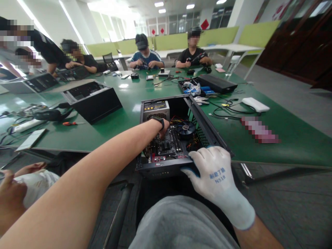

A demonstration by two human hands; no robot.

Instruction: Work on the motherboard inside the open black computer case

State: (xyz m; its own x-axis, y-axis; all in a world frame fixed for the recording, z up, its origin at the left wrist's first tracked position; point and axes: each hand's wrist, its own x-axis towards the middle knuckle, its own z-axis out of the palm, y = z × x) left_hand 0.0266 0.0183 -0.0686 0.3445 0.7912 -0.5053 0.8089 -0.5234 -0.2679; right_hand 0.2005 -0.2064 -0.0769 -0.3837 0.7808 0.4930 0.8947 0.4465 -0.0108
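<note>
An opened black computer case (162, 166) lies on its side at the table's near edge, its inside facing up. My bare left hand (164, 130), with a dark band at the wrist, reaches down into it over the motherboard (171, 145); its fingers are mostly hidden. Just beyond that hand is the power supply (156, 110), and to its right sits a round black cooling fan (185, 128). My right hand (213, 169), in a white work glove, grips the case's near right rim, with the thumb at the front and the fingers over the edge.
Another black case (97, 103) stands tilted at left, near a red screwdriver (70, 123). Cables (223, 109), a white pouch (255, 104) and a black tray with gloves (192, 88) lie to the right on the green table (290, 138). Several people work around it.
</note>
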